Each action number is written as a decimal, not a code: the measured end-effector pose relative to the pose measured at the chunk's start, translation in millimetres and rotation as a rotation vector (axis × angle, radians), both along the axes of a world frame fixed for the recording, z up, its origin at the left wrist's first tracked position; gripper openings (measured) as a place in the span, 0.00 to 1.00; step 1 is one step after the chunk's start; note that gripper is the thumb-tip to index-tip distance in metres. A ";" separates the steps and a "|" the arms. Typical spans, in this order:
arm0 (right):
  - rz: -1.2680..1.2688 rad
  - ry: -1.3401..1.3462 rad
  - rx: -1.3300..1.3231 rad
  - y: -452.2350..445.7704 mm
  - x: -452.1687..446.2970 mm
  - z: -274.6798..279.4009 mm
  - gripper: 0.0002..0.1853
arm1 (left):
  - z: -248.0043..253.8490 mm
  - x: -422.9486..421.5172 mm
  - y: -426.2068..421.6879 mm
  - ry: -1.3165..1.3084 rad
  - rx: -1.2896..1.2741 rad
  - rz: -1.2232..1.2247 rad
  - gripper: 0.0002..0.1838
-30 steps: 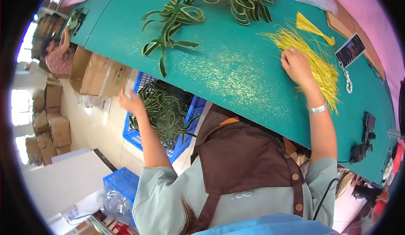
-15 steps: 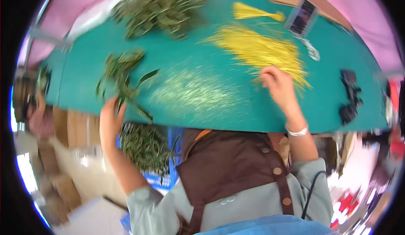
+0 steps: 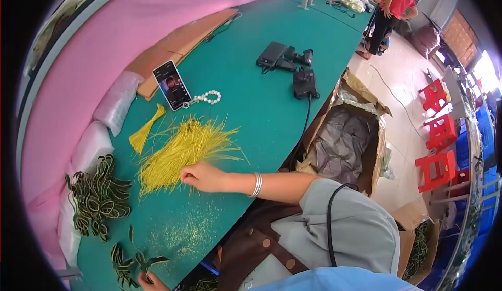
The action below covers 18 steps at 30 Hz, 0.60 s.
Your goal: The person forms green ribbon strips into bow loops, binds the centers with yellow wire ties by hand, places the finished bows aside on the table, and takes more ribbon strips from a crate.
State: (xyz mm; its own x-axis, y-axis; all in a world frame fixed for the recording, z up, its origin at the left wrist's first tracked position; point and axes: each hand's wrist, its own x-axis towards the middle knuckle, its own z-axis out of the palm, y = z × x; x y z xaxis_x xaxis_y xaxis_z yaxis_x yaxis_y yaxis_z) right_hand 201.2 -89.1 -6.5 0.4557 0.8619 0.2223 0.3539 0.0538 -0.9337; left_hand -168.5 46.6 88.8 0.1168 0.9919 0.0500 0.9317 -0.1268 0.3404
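My right hand (image 3: 205,177) is curled with its fingertips together at the near edge of a spread of thin yellow strands (image 3: 172,152). Whatever lies between those fingertips is hidden or too small to tell. At the bottom edge of the view, partly cut off, my left hand (image 3: 150,282) closes its thumb and fingers on a dark green ribbon loop (image 3: 141,262) with pale edges. More such green loops (image 3: 121,265) lie just beside it. A larger heap of green loops (image 3: 99,199) sits farther left. Small yellow clippings (image 3: 180,236) are scattered between my hands.
Behind the strands lie a tied yellow bundle (image 3: 147,129) and a phone (image 3: 171,85) with a beaded strap (image 3: 209,97). Black devices (image 3: 282,57) and a cable rest on the green table (image 3: 251,118). Right of it are an open carton (image 3: 380,150), red stools (image 3: 436,171) and a person (image 3: 397,3).
My view has swung to the right, so the floor, carton and another person now show. My right hand stays by the yellow strands; my left hand remains at the green loops.
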 end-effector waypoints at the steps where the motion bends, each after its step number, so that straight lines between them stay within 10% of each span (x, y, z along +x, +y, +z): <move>1: 0.010 0.069 -0.015 -0.2 1.7 1.6 0.05 | 0.9 4.2 -11.7 -0.113 0.049 -0.005 0.31; 4: -0.018 0.129 0.015 -1.5 -1.0 6.4 0.05 | 7.4 5.0 -32.0 -0.416 0.206 -0.021 0.25; 6: -0.031 0.125 0.037 -0.7 -3.2 6.6 0.05 | 13.4 8.7 -37.9 -0.087 0.182 -0.289 0.27; 12: -0.104 0.020 0.071 -3.7 4.5 -2.1 0.07 | -104.5 71.4 -60.1 -0.458 0.076 -0.517 0.33; 18: -0.065 -0.037 -0.057 -6.3 -1.7 20.6 0.06 | -60.4 81.7 -91.6 -0.317 -0.062 -0.560 0.27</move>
